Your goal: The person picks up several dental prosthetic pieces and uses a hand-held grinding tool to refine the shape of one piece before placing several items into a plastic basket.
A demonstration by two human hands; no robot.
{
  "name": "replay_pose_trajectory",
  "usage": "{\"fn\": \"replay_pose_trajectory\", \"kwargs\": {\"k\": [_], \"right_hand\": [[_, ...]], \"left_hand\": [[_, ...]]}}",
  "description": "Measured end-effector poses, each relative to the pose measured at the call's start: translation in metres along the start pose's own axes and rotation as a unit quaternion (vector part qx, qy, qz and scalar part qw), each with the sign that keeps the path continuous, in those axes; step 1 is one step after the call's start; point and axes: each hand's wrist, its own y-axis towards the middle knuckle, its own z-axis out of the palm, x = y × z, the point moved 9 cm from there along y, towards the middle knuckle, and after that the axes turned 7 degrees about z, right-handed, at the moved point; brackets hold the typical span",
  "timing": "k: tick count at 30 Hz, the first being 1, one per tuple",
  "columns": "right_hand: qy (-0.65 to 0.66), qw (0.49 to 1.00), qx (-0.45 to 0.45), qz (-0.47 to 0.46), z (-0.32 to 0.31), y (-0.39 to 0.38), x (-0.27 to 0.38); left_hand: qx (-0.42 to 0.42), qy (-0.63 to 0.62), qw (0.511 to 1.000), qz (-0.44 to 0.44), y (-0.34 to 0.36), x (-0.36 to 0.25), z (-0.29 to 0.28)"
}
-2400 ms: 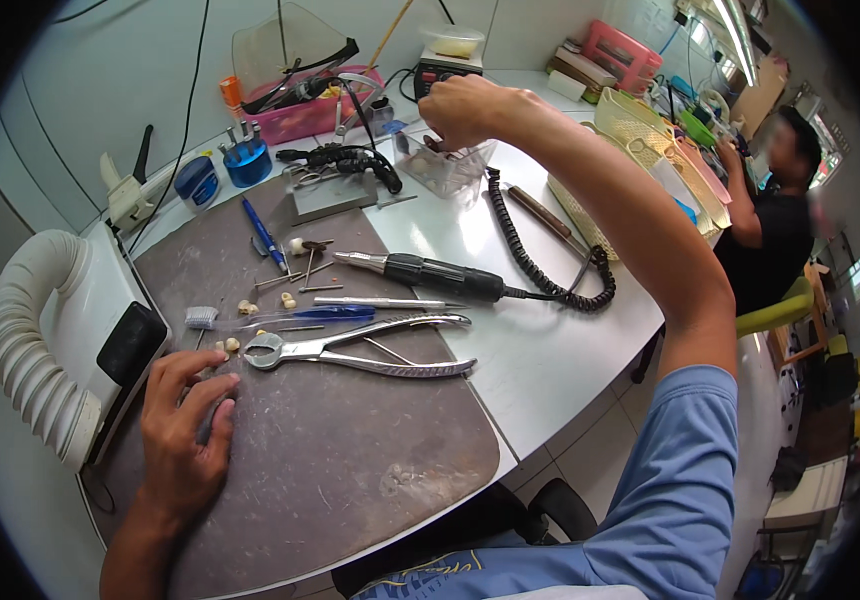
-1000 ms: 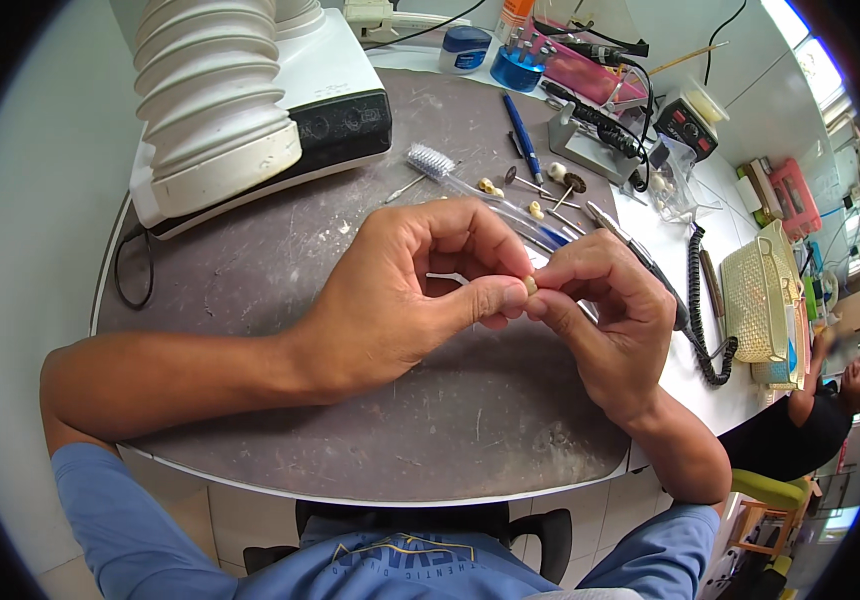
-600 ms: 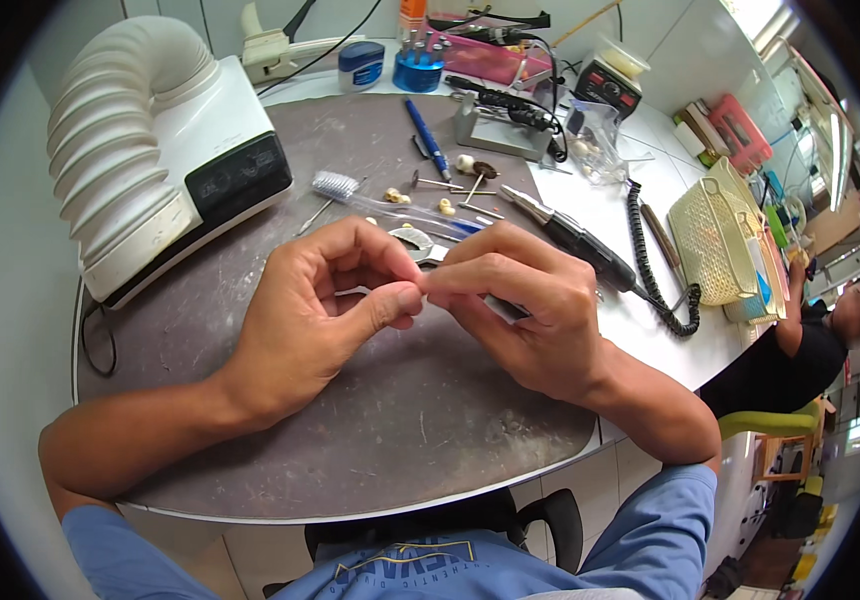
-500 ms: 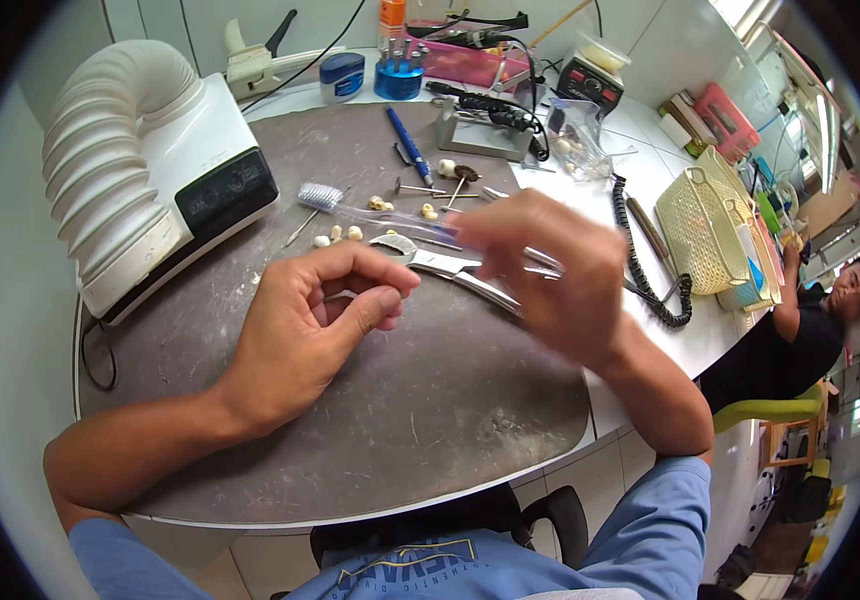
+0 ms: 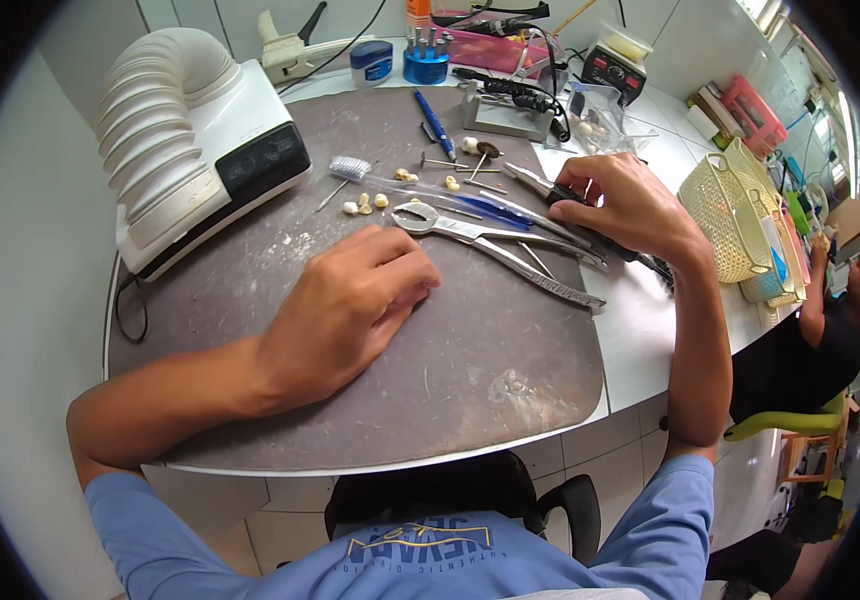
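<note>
My right hand [image 5: 640, 205] has its thumb and fingers around a rotary handpiece [image 5: 605, 240] with a metal front and dark body, lying at the mat's right side. Resting on the grey mat [image 5: 430, 390], my left hand [image 5: 350, 305] is curled closed, and its fingers hide whatever may be inside. Just beyond it lie metal pliers [image 5: 465, 230] with wide jaws apart. A clear-handled brush [image 5: 350, 168] crosses behind the pliers. Small tooth-shaped pieces [image 5: 365, 204] sit near the brush, with several thin burs [image 5: 440, 163] and a blue pen [image 5: 435, 125] farther back.
A white dust extractor [image 5: 240, 150] with a ribbed hose stands at the left. Along the back are a blue bur holder [image 5: 425, 65], a blue-lidded jar [image 5: 371, 63] and a control box [image 5: 615, 70]. Cream baskets [image 5: 725, 215] stand right, where another person [image 5: 800, 350] sits.
My right hand has moved right and taken hold of the handpiece. The left hand has turned knuckles-up and lowered onto the mat. The whole view has shifted slightly.
</note>
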Motion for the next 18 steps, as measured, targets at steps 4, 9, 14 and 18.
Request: {"fn": "replay_pose_trajectory", "kwargs": {"k": [4, 9, 14, 18], "right_hand": [[0.004, 0.998, -0.046, -0.042, -0.007, -0.004, 0.009], [0.048, 0.989, -0.134, 0.048, -0.028, -0.005, 0.001], [0.007, 0.977, -0.211, 0.001, -0.035, -0.004, 0.014], [0.011, 0.978, -0.21, 0.0, -0.032, -0.008, 0.015]], "left_hand": [[-0.038, -0.046, 0.997, -0.056, 0.004, -0.002, -0.007], [-0.058, 0.078, 0.995, -0.004, 0.061, 0.024, -0.016], [-0.052, 0.151, 0.987, 0.031, 0.109, 0.069, 0.01], [0.077, 0.149, 0.986, -0.014, 0.127, 0.087, 0.043]]}}
